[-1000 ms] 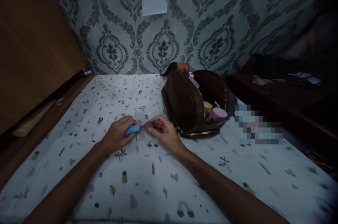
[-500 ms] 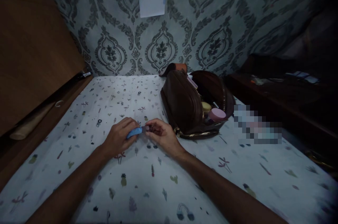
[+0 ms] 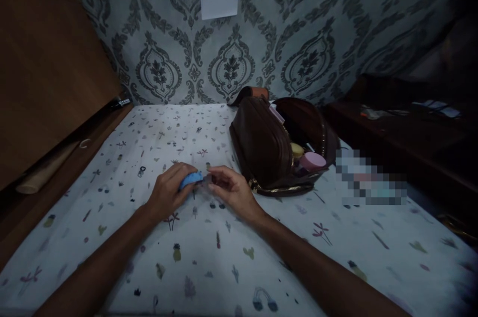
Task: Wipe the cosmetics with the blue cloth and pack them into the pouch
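Observation:
A small, rounded light-blue object [image 3: 191, 179] is held in my left hand [image 3: 171, 188], thumb below and fingers over the top. Its exact kind cannot be made out, and part of it is covered by my fingers. Just to its right is my right hand [image 3: 232, 188], with thumb and forefinger apart and curved, nothing clear between them. A narrow gap separates its fingertips from the blue object's end. Behind my right hand stands a dark brown bag [image 3: 257, 147], unzipped, with a pink round lid [image 3: 312, 161] and a yellow item [image 3: 297, 150] showing inside.
A white patterned sheet [image 3: 201, 267] covers the surface under my hands. Wood panelling [image 3: 48, 68] rises on the left, and a dark ledge [image 3: 373, 132] runs along the right. A blurred-out item [image 3: 369, 180] lies right of the bag. Patterned wallpaper [image 3: 231, 65] is behind.
My right hand's fingers have parted from the dark end piece they pinched on the blue object; that piece no longer shows clearly. The view has shifted slightly.

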The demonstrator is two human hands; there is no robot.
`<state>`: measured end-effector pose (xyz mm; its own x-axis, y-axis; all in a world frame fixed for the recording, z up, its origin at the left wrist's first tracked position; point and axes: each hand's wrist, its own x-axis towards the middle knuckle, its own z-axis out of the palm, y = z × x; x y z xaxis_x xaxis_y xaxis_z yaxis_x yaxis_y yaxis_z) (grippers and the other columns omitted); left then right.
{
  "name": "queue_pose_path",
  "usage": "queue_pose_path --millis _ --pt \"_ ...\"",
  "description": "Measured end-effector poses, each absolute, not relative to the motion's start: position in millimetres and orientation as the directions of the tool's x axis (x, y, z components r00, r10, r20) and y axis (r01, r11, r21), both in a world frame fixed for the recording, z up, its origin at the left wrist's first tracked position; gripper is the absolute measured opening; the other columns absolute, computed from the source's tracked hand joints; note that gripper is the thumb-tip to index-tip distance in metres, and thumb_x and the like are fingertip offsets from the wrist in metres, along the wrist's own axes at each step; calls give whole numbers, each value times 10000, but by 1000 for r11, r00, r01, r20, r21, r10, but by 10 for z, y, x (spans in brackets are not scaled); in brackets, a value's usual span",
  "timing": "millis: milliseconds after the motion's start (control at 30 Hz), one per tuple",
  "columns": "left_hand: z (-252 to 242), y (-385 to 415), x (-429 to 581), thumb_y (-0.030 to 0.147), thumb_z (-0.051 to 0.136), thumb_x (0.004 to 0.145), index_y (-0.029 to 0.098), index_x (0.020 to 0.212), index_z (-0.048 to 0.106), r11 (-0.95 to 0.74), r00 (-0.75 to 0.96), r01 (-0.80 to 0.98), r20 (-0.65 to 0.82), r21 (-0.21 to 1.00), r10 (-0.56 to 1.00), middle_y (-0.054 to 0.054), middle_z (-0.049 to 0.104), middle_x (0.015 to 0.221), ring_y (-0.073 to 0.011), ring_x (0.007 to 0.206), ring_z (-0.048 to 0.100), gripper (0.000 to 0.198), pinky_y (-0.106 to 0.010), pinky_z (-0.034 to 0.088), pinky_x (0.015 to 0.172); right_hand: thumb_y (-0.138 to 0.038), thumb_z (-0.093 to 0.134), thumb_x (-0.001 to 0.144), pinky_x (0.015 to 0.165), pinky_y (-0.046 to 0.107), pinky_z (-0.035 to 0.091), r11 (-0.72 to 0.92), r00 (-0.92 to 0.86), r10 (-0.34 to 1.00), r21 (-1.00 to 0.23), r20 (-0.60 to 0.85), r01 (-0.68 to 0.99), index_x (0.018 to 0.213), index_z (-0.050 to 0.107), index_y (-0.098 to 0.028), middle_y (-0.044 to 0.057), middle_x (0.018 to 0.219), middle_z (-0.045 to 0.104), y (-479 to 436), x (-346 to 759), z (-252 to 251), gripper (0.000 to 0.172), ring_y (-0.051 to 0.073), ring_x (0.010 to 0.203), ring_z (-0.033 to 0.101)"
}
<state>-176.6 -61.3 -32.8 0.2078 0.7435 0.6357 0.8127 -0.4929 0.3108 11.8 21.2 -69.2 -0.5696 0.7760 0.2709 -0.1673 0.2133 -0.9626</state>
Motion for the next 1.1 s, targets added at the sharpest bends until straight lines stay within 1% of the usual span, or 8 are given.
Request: queue_pose_path --millis 100,200,300,467,667,800,1000,1100 --pt "-349 -622 -1702 191 487 979 199 1142 573 -553 265 776 637 304 723 -96 691 1039 -219 976 641 184 -350 532 845 -199 706 747 772 290 520 245 -582 760 -957 289 -156 1185 657 -248 29 983 697 194 117 -721 443 166 897 650" --pt "-353 -621 -1686 167 484 974 193 1142 576 -579 317 763 613 288 723 -106 690 1049 -221 972 635 193 -348 532 828 -198 702 748 760 296 532 254 -587 758 -957 285 -136 1218 638 -253 40 1000 699 191 123 -741 477 168 891 653" --pt "-324 -613 -1745 157 506 943 187 1068 596 -578 341 769 590 273 732 -100 683 994 -217 923 630 157 -328 524 786 -229 721 750 775 304 545 217 -588 768 -967 253 -133 1183 654 -243 48 1007 701 206 129 -743 439 175 910 656" --pt "-248 -611 -1910 129 484 888 182 900 593 -530 372 809 474 256 798 -62 631 854 -184 777 590 121 -279 471 663 -273 764 723 739 284 543 179 -563 797 -976 217 -123 936 722 -219 32 953 646 217 129 -717 224 156 828 641" --pt "-192 -620 -1996 122 454 856 182 854 588 -490 371 819 376 299 849 -32 578 787 -163 701 556 146 -261 417 601 -360 778 731 566 262 502 7 -608 790 -993 79 -121 1001 691 -220 7 820 663 196 118 -709 316 136 634 614" --pt "-176 -629 -1978 130 466 857 185 876 594 -484 353 800 374 355 858 -25 594 794 -159 706 566 140 -252 418 591 -359 817 696 609 260 512 -28 -614 786 -988 72 -153 982 692 -212 -5 771 673 197 110 -677 345 132 647 618" --pt "-214 -618 -1873 174 499 936 178 994 614 -508 279 755 499 414 821 -57 654 864 -181 789 611 129 -287 491 692 -304 747 764 663 265 508 131 -588 786 -981 190 -141 958 742 -215 6 789 680 185 127 -648 213 133 699 609" --pt "-255 -608 -1818 208 498 968 189 1089 608 -560 289 724 559 403 777 -90 689 972 -205 898 637 165 -329 519 790 -255 744 747 761 293 531 164 -579 786 -976 218 -145 1084 723 -244 17 905 713 179 132 -662 338 152 804 644"
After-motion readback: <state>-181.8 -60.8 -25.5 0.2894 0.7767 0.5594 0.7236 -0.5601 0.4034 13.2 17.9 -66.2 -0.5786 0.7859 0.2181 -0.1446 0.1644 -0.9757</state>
